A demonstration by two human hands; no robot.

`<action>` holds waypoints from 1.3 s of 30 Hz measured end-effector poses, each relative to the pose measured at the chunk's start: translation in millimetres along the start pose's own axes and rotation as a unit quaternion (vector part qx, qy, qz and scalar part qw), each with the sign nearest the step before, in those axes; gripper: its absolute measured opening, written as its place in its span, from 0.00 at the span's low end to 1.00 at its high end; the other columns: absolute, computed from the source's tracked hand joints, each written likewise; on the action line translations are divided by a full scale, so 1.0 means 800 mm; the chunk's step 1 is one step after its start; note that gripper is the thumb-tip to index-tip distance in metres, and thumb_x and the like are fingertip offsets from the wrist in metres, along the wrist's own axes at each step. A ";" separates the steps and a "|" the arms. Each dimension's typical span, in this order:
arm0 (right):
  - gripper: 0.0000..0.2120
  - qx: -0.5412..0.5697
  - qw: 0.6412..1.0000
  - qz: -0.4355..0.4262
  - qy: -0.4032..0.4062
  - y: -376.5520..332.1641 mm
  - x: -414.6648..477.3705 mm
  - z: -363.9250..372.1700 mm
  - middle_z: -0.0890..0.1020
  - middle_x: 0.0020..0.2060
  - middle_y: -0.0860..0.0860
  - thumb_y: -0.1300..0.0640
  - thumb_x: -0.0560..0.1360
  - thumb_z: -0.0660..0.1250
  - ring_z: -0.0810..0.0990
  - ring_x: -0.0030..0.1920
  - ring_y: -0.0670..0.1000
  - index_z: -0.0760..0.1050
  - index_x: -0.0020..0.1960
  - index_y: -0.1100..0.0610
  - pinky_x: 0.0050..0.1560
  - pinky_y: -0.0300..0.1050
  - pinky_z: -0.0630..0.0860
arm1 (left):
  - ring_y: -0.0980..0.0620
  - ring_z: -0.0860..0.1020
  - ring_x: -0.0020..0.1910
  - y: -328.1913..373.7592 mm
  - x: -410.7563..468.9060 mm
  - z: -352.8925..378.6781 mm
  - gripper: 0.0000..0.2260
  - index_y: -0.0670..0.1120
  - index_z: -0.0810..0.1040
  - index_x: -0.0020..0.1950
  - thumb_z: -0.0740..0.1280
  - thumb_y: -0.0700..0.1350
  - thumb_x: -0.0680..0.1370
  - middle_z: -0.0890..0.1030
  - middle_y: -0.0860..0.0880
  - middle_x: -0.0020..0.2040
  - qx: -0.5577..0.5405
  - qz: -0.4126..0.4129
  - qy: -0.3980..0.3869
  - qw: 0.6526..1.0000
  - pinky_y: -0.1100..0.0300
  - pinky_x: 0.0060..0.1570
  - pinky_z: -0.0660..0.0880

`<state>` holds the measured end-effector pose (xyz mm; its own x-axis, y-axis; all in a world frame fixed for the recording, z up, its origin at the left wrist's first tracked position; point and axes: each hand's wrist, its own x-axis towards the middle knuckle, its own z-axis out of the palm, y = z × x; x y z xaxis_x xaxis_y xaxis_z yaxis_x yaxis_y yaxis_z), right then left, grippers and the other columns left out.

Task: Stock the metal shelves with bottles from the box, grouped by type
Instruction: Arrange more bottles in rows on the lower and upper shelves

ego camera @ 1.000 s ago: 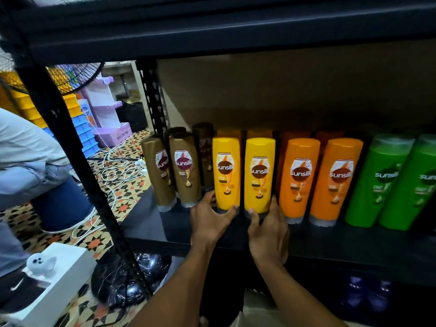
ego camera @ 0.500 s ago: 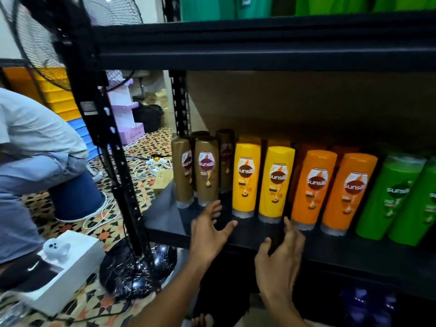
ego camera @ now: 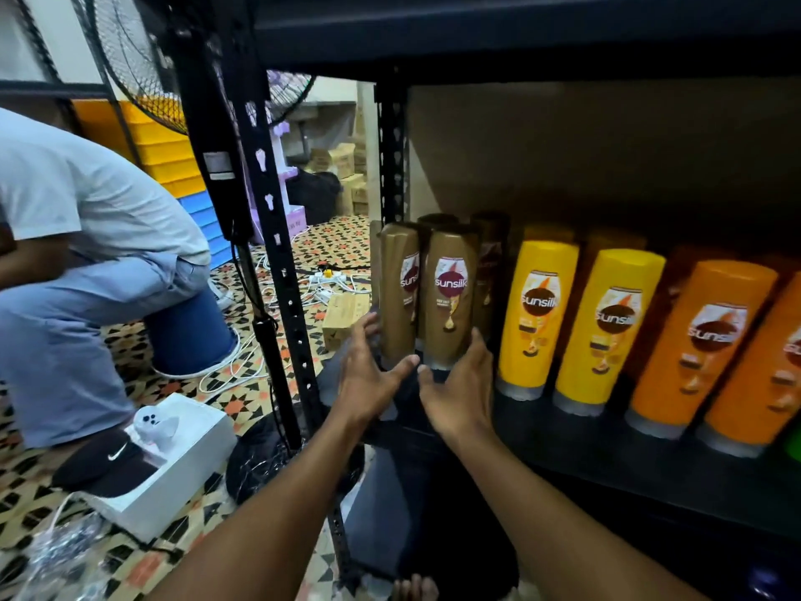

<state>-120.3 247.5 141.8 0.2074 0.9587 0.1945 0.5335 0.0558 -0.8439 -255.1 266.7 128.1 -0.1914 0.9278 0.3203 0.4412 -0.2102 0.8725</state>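
Head view: you are pressing your left hand (ego camera: 368, 383) and right hand (ego camera: 457, 394), fingers spread flat, against the brown bottles (ego camera: 448, 297) at the left end of the shelf (ego camera: 563, 448); an uneven shove risks toppling them off that open side.

left hand (ego camera: 368, 383), right hand (ego camera: 459, 392) (both bare)

Four brown bottles (ego camera: 448, 297) and four yellow bottles (ego camera: 537, 314) are counted, two in front and two behind each. Two orange bottles (ego camera: 698, 340) are seen in front; those behind cannot be counted.
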 end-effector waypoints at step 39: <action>0.27 -0.067 0.991 0.067 0.094 0.176 -0.085 -0.321 0.81 0.57 0.50 0.47 0.71 0.77 0.80 0.56 0.54 0.67 0.64 0.50 0.59 0.52 0.77 | 0.56 0.78 0.66 0.140 -0.139 0.208 0.37 0.57 0.66 0.74 0.75 0.61 0.68 0.79 0.56 0.66 -0.029 0.057 -0.272 0.960 0.47 0.66 0.77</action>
<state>151.4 118.5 138.7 0.4257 0.8858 0.1849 0.5918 -0.1179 -0.7974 -38.5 191.2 129.0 0.3482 0.9182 0.1887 0.3799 -0.3223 0.8671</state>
